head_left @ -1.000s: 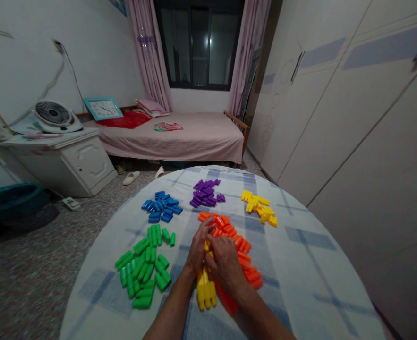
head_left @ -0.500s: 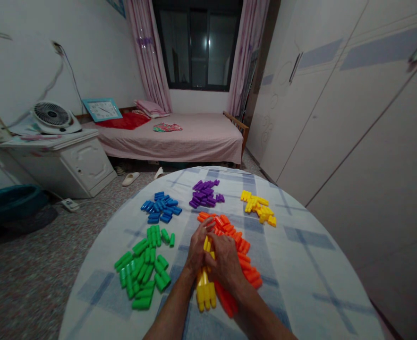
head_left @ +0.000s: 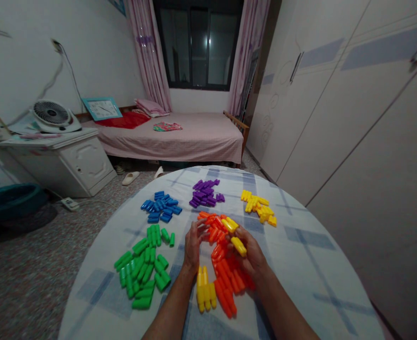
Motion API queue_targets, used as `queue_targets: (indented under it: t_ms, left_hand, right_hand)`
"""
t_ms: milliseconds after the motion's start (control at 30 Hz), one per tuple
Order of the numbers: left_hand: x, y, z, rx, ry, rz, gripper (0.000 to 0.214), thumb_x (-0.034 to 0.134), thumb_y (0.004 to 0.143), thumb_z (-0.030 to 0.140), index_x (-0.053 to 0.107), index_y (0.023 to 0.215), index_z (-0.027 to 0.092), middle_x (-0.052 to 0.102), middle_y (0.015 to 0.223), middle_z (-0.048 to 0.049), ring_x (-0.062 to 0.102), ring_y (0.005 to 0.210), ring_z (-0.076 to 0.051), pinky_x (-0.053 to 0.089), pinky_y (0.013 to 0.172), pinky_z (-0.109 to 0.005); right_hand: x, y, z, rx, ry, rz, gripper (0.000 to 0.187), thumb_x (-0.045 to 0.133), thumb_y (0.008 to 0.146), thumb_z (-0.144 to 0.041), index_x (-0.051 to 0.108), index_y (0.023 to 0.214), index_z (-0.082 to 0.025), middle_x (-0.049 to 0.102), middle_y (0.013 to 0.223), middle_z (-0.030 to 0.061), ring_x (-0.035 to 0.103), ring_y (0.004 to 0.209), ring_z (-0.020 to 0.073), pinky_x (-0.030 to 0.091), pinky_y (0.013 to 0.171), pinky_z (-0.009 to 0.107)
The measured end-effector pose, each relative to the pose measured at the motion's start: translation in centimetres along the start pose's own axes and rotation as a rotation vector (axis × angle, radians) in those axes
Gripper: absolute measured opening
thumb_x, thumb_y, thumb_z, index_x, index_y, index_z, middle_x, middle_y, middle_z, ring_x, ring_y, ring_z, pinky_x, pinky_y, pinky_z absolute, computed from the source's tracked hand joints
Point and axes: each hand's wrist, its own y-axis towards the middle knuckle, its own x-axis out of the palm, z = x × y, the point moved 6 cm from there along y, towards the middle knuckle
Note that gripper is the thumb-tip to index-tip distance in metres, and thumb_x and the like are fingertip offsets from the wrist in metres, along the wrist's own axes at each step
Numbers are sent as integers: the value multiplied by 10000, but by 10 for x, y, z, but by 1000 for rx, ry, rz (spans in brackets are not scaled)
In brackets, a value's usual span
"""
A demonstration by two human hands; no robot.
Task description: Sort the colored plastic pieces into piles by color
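Note:
Between my hands lies a heap of orange plastic building blocks (head_left: 225,271), shaped like joined tubes with rounded ends. My right hand (head_left: 251,250) hovers over the heap's right side, closed on yellow blocks (head_left: 239,246); another yellow piece (head_left: 230,224) shows at its fingertips. To the left of the heap, my left hand (head_left: 193,245) has its fingers apart and curved, with nothing in them. Nearer to me, a joined group of yellow blocks (head_left: 206,295) rests on the cloth beside the orange ones, between my forearms.
Green blocks (head_left: 144,269) spread on the left of the round table (head_left: 300,293). Blue blocks (head_left: 161,208), purple blocks (head_left: 205,193) and a second yellow pile (head_left: 258,205) lie farther back. Beyond stand a bed (head_left: 194,137) and a wardrobe (head_left: 353,141).
My hands have drawn apart. The right one has moved right, carrying yellow blocks away from the near yellow group; the left has let go and stays on the left.

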Motion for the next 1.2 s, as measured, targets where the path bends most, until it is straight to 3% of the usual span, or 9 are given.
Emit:
queue_targets:
  t_ms: [133,333,433,567,733,833,1033,1200]
  left_hand:
    - [1,0,1,-12,-17,13,580,434,832,640,649,1052,148,647,1147,-135,624,985,-217,504,780,-315]
    - [2,-1,3,-8,8,23,594,465,804,654,658,1032,141,655,1115,-140,622,963,-222,502,754,-305]
    - [1,0,2,-2,29,25,595,473,794,661,660,1021,143,658,1099,-139,622,959,-224,503,749,-303]
    - [0,1,1,7,30,15,573,450,816,649,659,1014,153,656,1093,-129,617,964,-217,502,743,-291]
    - [0,1,2,3,20,38,576,446,823,641,665,1014,144,653,1099,-131,617,954,-210,506,738,-288]
    - [-1,1,2,-2,12,50,598,459,809,652,670,1011,131,658,1094,-144,624,943,-217,510,737,-297]
    - [-3,2,0,-3,0,78,606,456,807,656,673,1003,125,666,1076,-149,631,919,-209,507,721,-288]
    - [-4,2,-1,-13,-14,87,617,469,793,666,676,993,120,671,1063,-149,634,906,-208,507,725,-295]
  right_hand:
    - [0,2,-2,66,162,-58,370,620,701,-150,578,1055,-249,671,890,-8,599,627,78,386,395,121]
    - [-4,3,-13,32,99,-25,242,645,730,-241,642,963,-173,658,822,25,535,557,65,285,324,116]
    - [-12,6,-23,-86,-152,66,283,681,714,-298,650,969,-178,649,815,6,514,549,56,303,358,121]
    - [-5,13,-42,-322,-774,146,285,616,757,-327,645,1003,-187,653,935,22,574,663,107,481,588,229]
    - [38,19,-35,-581,-1410,-94,338,538,780,-209,599,1112,-203,601,1119,59,585,985,179,465,852,308]
    - [50,25,-20,-578,-1684,-141,406,516,785,-161,558,1187,-203,574,1177,72,585,1008,179,450,849,280]
    - [47,37,-6,-524,-1866,-83,355,500,846,-213,553,1197,-227,581,1117,62,604,943,157,438,768,229]
    - [42,41,-11,-570,-1701,-28,311,504,807,-180,615,1097,-209,610,1030,59,594,916,160,439,792,255]
